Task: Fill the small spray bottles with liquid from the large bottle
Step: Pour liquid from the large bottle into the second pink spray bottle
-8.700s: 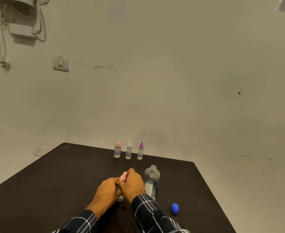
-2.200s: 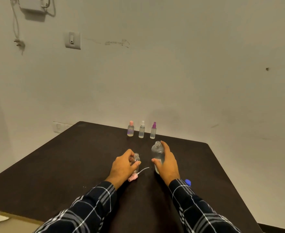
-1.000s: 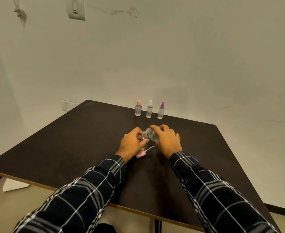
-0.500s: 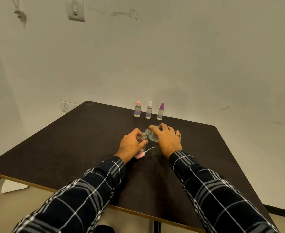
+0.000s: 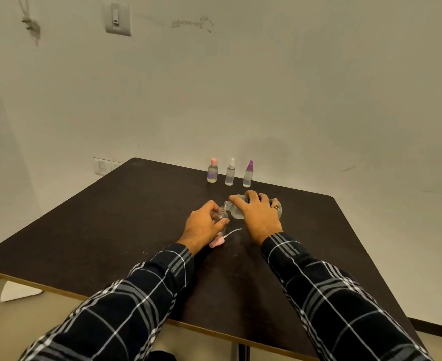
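My left hand (image 5: pixel 201 226) grips a small clear spray bottle (image 5: pixel 222 214), uncapped and upright on the dark table (image 5: pixel 110 217). My right hand (image 5: pixel 257 213) holds the large clear bottle (image 5: pixel 237 211) tipped almost flat, its open mouth right above the small bottle's neck. The pink spray cap (image 5: pixel 216 242) with its thin white tube lies on the table just in front of my left hand. Most of the large bottle is hidden under my fingers.
Three capped small bottles stand in a row near the far table edge: pink-capped (image 5: pixel 212 171), white-capped (image 5: pixel 230 172), purple-capped (image 5: pixel 248 174). The wall rises close behind them. A white scrap (image 5: pixel 16 291) lies on the floor at the left.
Over the last second the large bottle has tipped further toward horizontal over the small bottle's neck. Both hands stay where they were.
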